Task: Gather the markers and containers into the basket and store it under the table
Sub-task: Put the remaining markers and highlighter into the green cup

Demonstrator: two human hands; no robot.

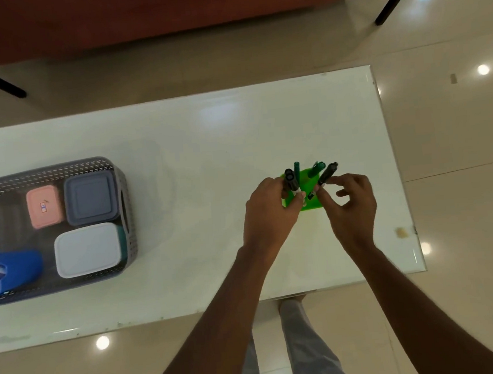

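A green holder (pixel 306 186) stands on the white table (pixel 193 137) at the right, with several dark and green markers upright in it. My left hand (pixel 271 211) grips two black markers (pixel 291 180) at the holder's left side. My right hand (pixel 351 204) pinches a black marker (pixel 327 173) that leans over the holder's right side. The grey perforated basket (pixel 124 197) sits at the table's left. It holds a pink-lidded container (pixel 44 207), a grey-lidded container (pixel 90 199), a white-lidded container (pixel 87 250) and a blue holder (pixel 14 269).
The table's right edge (pixel 399 173) lies close to my right hand. A red sofa (pixel 164 12) on black legs stands beyond the table. Glossy beige floor surrounds it, and my legs (pixel 301 346) show below the near edge.
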